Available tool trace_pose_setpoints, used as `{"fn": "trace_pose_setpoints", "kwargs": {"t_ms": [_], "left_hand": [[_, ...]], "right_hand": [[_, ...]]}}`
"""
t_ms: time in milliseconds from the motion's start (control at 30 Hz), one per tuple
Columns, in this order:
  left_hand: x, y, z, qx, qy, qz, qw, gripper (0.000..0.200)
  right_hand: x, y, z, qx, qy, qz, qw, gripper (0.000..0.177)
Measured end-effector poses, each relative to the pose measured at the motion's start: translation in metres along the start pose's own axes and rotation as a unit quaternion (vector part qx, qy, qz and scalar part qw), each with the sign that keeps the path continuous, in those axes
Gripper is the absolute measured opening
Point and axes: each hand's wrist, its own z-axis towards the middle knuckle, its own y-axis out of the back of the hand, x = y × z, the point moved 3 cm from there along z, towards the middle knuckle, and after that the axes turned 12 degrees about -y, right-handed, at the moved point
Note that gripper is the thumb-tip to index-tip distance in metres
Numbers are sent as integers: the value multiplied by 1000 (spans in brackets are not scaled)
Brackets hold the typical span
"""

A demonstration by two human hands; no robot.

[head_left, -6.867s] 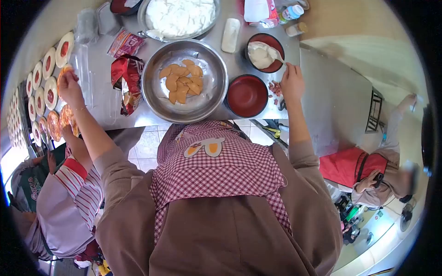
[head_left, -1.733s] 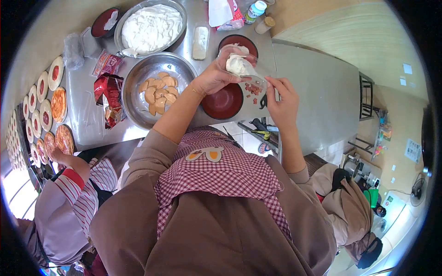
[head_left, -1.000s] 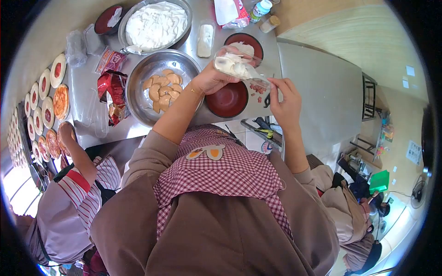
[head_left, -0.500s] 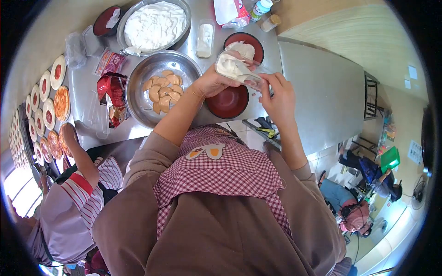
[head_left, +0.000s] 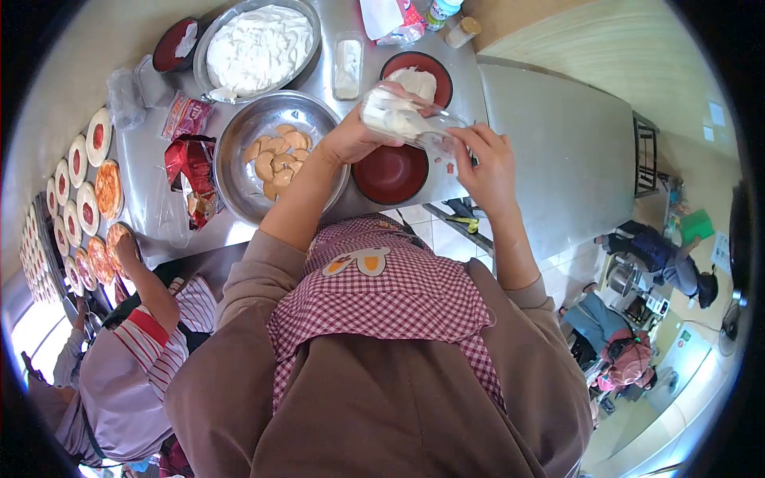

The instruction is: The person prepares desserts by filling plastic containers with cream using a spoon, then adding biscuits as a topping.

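**Both hands on a cream-filled bag above the steel table**

Nearest the camera is the person's own pink checked apron (head_left: 382,295) over a brown top. Both arms reach forward from it.

The left hand (head_left: 351,139) is clenched around the fat end of a clear plastic bag (head_left: 398,115). The bag is packed with white cream and held in the air, tilted, with its narrow end pointing to the right. The right hand (head_left: 488,163) grasps that narrow end, its fingertips (head_left: 460,137) pinched on the plastic.

Just under the bag an empty red bowl (head_left: 390,174) stands near the front edge of the steel table (head_left: 558,151). A few small red bits (head_left: 448,166) lie on the table beside it. To the bowl's left is a steel mixing bowl (head_left: 231,151) holding tan round slices (head_left: 275,155). A torn red snack packet (head_left: 187,171) lies left of that.

Farther back, a second red bowl (head_left: 390,64) with white cream sits behind the bag. Next to it is a narrow white tray (head_left: 347,60), and a large steel bowl (head_left: 315,49) is full of the same white stuff.

Along the far left edge runs a row of small round bases (head_left: 84,159), some spread with red sauce. A co-worker's hand (head_left: 121,243), in a striped sleeve (head_left: 163,338), rests on one of them.
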Motion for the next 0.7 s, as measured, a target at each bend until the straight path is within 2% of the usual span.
{"fn": "trace_pose_setpoints", "kwargs": {"t_ms": [100, 167, 367, 467, 600, 667, 700], "left_hand": [[-5, 12, -2, 10, -26, 40, 999, 74], [-7, 16, -4, -22, -28, 33, 999, 74], [1, 12, 2, -31, -36, 42, 998, 75], [13, 1, 8, 20, -63, 36, 997, 75], [13, 0, 9, 12, -62, 18, 998, 74], [9, 9, 7, -24, -76, 74, 994, 74], [9, 11, 6, -25, -76, 74, 994, 74]], "right_hand": [[-23, 5, -9, -6, -23, -21, 999, 15], [-28, 8, -13, -11, -40, -26, 999, 14], [-16, 4, -8, -49, -79, 88, 992, 12], [-2, -14, -1, -43, -69, 120, 989, 15], [-10, -24, -5, -52, -85, 89, 991, 13], [-21, -20, -12, -7, -185, 158, 970, 12], [-29, -20, -14, -6, -185, 158, 970, 12]]}}
